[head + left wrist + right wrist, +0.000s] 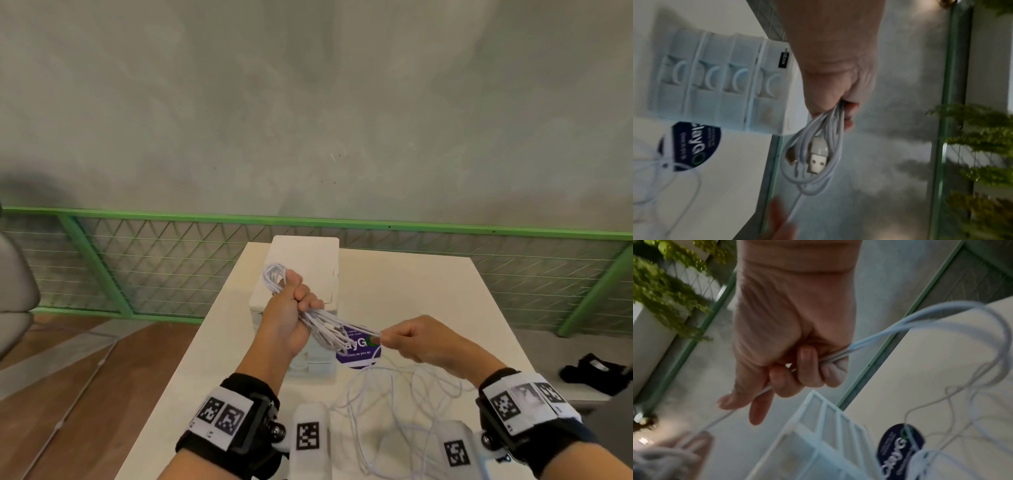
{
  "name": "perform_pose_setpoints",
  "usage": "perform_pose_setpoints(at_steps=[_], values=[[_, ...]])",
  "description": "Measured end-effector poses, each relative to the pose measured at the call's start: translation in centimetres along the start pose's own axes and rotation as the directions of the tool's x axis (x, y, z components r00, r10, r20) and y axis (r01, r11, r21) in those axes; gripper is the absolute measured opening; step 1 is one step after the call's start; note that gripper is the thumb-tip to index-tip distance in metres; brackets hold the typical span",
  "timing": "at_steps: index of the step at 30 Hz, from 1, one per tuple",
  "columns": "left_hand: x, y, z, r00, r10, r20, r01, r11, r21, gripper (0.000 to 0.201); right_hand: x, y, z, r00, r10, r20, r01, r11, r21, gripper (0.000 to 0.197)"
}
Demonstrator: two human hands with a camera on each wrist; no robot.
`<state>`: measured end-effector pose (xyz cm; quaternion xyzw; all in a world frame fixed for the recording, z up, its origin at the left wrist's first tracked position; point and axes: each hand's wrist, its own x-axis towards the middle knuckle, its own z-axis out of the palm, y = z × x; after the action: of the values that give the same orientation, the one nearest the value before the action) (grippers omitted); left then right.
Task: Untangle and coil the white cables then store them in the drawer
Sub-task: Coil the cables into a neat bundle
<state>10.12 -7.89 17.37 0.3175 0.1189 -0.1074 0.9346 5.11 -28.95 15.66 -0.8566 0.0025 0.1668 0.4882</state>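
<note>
We see the left hand (286, 317) fisted around a coiled bundle of white cables (317, 320), thin, smooth and round in section, its loops sticking out both ends of the fist. In the left wrist view a white USB plug (818, 160) with a flat rectangular shell hangs inside the loops. The right hand (416, 339) pinches a strand running from the bundle, fingers curled tight on it. More loose white cable (404, 404) sprawls in slack tangles on the near right of the matte white table (445, 294). Behind the hands stands a translucent plastic drawer unit (723, 81) with four closed drawers and curved pulls. A round dark purple sticker (359, 349) lies flat beside it.
</note>
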Motion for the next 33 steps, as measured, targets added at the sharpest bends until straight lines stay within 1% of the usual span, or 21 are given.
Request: perform_pose_setpoints(at_steps=[1,3,5,7,10,11,12,13,15,17,18,19,20,21,22,24,27,29,31,32,33], values=[[0.3,1.0,-0.4,1.000,0.020,-0.015,-0.021,0.998,-0.054,0.032,-0.1,0.8,-0.3,1.000,0.030,-0.005,-0.031,0.999,-0.045,0.024],[1.0,3.1,-1.4,0.998,0.055,-0.024,-0.058,0.988,-0.142,0.030,-0.6,2.4,-1.7,0.989,0.105,-0.106,-0.115,0.989,-0.090,0.016],[1.3,4.4,-2.4,0.997,0.072,0.019,-0.068,0.985,-0.158,0.033,-0.8,3.6,-3.8,0.961,0.164,-0.221,-0.206,0.961,-0.184,0.031],[1.1,4.3,-2.6,0.994,0.079,0.069,-0.070,0.989,-0.128,0.033,-0.3,3.8,-5.9,0.943,0.148,-0.299,-0.268,0.869,-0.417,0.051],[0.4,2.8,-1.8,0.989,0.059,0.133,-0.047,0.995,-0.092,0.031,0.9,2.8,-7.0,0.937,0.068,-0.343,-0.288,0.705,-0.648,0.039],[0.2,2.3,-1.4,0.988,0.054,0.147,-0.041,0.995,-0.087,0.032,1.1,2.1,-6.7,0.944,0.053,-0.324,-0.271,0.685,-0.676,0.045],[0.0,1.9,-1.1,0.987,0.048,0.154,-0.036,0.996,-0.080,0.032,0.9,1.1,-5.9,0.963,0.042,-0.267,-0.216,0.711,-0.670,0.057],[-0.1,1.5,-0.7,0.987,0.042,0.155,-0.032,0.997,-0.070,0.033,0.6,0.1,-4.9,0.982,-0.001,-0.188,-0.116,0.783,-0.611,0.067],[-0.2,0.8,0.0,0.989,0.031,0.146,-0.024,0.999,-0.046,0.034,-0.5,-2.5,-1.6,0.993,-0.114,-0.017,0.100,0.926,-0.363,0.077],[-0.3,0.3,0.4,0.991,0.017,0.132,-0.012,0.999,-0.037,0.035,-1.2,-4.1,1.9,0.964,-0.197,0.179,0.220,0.968,-0.122,0.076],[-0.4,0.2,0.6,0.993,0.014,0.121,-0.009,0.999,-0.038,0.035,-1.1,-4.3,3.2,0.943,-0.228,0.242,0.246,0.968,-0.046,0.064],[-0.4,0.2,0.7,0.994,0.016,0.107,-0.012,0.999,-0.041,0.036,-0.8,-4.2,4.2,0.934,-0.248,0.258,0.263,0.965,-0.025,0.046],[-0.5,0.2,0.7,0.996,0.025,0.090,-0.021,0.999,-0.042,0.037,-0.6,-4.1,4.6,0.938,-0.254,0.237,0.275,0.960,-0.057,0.027],[-0.6,0.3,0.7,0.996,0.037,0.075,-0.034,0.999,-0.039,0.039,-0.4,-4.0,4.5,0.944,-0.268,0.195,0.291,0.951,-0.103,0.015],[-0.7,0.4,0.7,0.997,0.049,0.065,-0.047,0.998,-0.036,0.040,-0.2,-3.7,4.1,0.944,-0.291,0.156,0.311,0.942,-0.127,0.011],[-0.9,0.4,0.6,0.996,0.057,0.061,-0.055,0.998,-0.035,0.043,-0.1,-3.1,3.0,0.946,-0.307,0.107,0.316,0.945,-0.088,0.015],[-1.2,0.2,0.5,0.998,0.031,0.061,-0.029,0.999,-0.040,0.045,-0.1,-3.1,1.7,0.966,-0.248,0.072,0.252,0.966,-0.056,0.021],[-1.1,0.3,0.5,0.999,0.018,0.046,-0.013,0.995,-0.102,0.044,-0.2,-3.1,1.8,0.973,-0.229,0.040,0.232,0.957,-0.171,0.022],[-0.8,0.6,0.4,0.999,0.013,0.029,-0.008,0.983,-0.184,0.042,-0.4,-3.0,2.3,0.970,-0.241,0.008,0.226,0.898,-0.378,0.029],[-0.6,0.7,0.3,1.000,0.014,0.003,-0.013,0.981,-0.191,0.042,-0.6,-2.7,2.8,0.969,-0.248,0.014,0.219,0.822,-0.526,0.033],[-0.5,0.7,0.3,0.999,0.019,-0.038,-0.025,0.986,-0.164,0.042,-0.8,-2.2,3.6,0.971,-0.239,0.035,0.199,0.711,-0.675,0.038]])
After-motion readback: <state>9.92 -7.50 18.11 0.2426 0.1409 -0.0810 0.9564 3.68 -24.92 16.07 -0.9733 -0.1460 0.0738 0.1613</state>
